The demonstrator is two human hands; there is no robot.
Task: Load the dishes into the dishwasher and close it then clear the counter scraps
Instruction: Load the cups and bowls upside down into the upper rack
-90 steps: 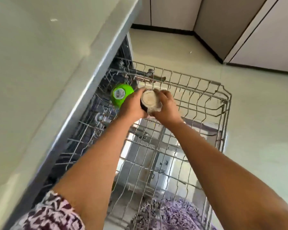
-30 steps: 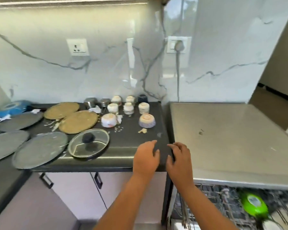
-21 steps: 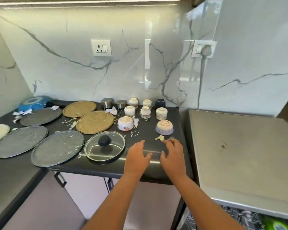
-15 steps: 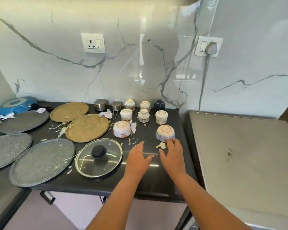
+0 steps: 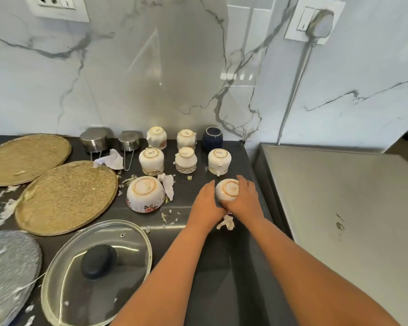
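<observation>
Both my hands are wrapped around one upside-down bowl (image 5: 229, 190) near the right edge of the dark counter (image 5: 222, 267): my left hand (image 5: 206, 203) cups its left side and my right hand (image 5: 245, 200) curls over its right side. A scrap of paper (image 5: 226, 223) lies just in front of it, between my wrists.

A second, flowered bowl (image 5: 145, 194) sits upside down to the left, with torn paper (image 5: 169, 185) against it. Behind stand six inverted cups in two rows: five white ones and one dark blue cup (image 5: 212, 137) at the back right. Two small steel pots (image 5: 93, 140) sit left of them. Further left I count two woven mats (image 5: 66, 196), one glass lid (image 5: 97, 267) near the front edge and one grey plate (image 5: 8, 264), cut off by the frame, so there may be more.

The counter ends just right of my bowl, meeting the pale steel top (image 5: 344, 220). Open dark surface runs from my wrists to the front edge.
</observation>
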